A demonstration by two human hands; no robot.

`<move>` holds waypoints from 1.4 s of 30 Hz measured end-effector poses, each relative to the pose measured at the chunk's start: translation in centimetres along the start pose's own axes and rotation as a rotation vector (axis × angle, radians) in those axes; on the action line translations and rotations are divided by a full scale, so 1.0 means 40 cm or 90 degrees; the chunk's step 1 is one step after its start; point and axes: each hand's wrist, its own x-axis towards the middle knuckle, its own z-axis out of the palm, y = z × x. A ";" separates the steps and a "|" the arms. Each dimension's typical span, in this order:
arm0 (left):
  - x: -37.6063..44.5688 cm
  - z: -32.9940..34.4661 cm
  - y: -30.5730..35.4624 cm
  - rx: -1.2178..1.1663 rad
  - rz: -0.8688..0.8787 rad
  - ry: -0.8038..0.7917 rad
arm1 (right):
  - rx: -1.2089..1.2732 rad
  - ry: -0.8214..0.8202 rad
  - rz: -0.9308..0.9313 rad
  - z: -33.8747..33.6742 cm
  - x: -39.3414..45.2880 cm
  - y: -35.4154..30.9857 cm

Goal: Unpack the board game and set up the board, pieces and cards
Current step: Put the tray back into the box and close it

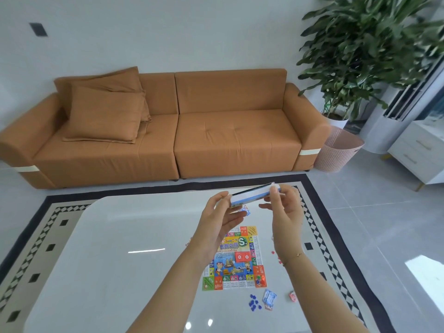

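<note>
Two hands: both mine are raised above the counter (120,236), sharing one small box (254,194) between them.
Left hand (221,217): fingers curled under and around the near end of the box, thumb on top, so it carries the weight.
Right hand (286,210): thumb and forefinger pinch the far end of the box, the other fingers loosely spread; I judge this grip is for working the end flap or tipping out what is left inside.
Box: held level and well above the board (234,258), so anything that drops lands on the counter and not on the floor.
Cards: something small and printed (245,210) shows just under the box by my left fingers; I cannot tell whether it is hanging out of the box or held.
Board: unfolded flat, print up, near my side of the counter, where I can reach every edge.
Pieces: blue tokens (254,304) in a loose heap just below the board, a blue packet (269,298) beside them, a red packet (292,296) further right, a few red bits (272,252) right of the board.
Stage: board laid, pieces out but unsorted, packets look unopened; emptying the box seems the step in hand.
Risk: loose tokens lie near the counter's edge and could roll.
</note>
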 end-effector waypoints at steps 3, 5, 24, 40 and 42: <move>-0.005 -0.001 0.002 -0.006 0.010 -0.020 | 0.023 0.004 0.035 -0.002 0.005 -0.003; -0.010 -0.001 0.005 -0.031 0.008 -0.047 | 0.085 0.033 0.102 -0.002 0.007 -0.003; -0.007 0.014 0.002 -0.073 0.047 -0.033 | 0.161 0.015 0.161 -0.014 0.007 -0.005; -0.015 0.004 -0.027 0.041 0.074 0.022 | 0.207 0.047 0.203 0.005 -0.003 -0.004; -0.020 0.005 -0.022 -0.033 0.021 -0.018 | 0.197 0.034 0.195 0.006 -0.005 -0.005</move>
